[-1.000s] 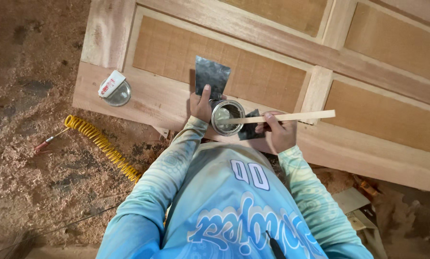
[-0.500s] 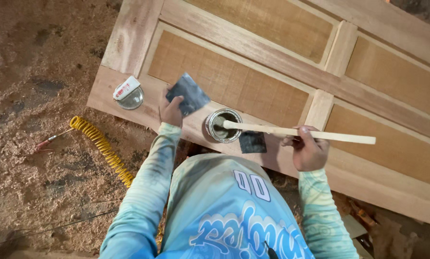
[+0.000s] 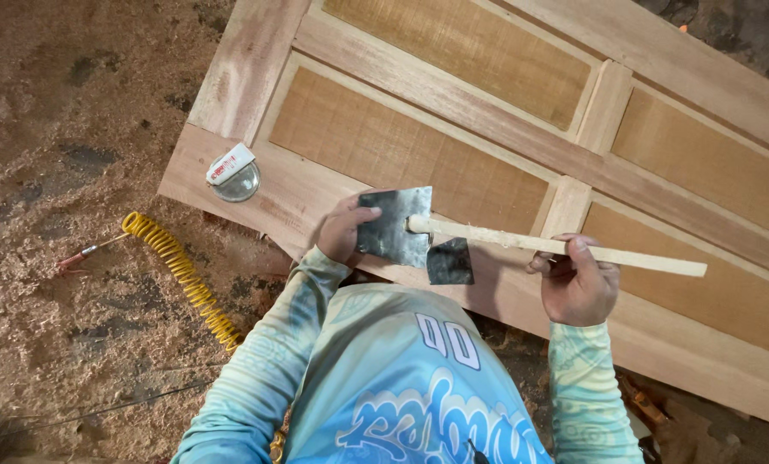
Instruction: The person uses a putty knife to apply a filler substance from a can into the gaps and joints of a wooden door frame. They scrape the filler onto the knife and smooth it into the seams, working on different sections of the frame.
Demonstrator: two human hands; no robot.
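Right now I am gripping a flat metal scraper (image 3: pixel 393 225) in my left hand (image 3: pixel 343 230) while my right hand (image 3: pixel 577 288) is closing around a wooden stick (image 3: pixel 556 247), its tip touching the scraper. Both are hovering over the wooden door (image 3: pixel 453 120); a lidded tin (image 3: pixel 234 174) is sitting at ten o'clock.

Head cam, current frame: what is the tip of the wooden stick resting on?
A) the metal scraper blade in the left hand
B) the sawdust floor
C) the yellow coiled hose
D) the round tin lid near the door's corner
A: the right hand holds the wooden stick with its pale tip laid on the metal scraper blade gripped by the left hand, over the wooden door.
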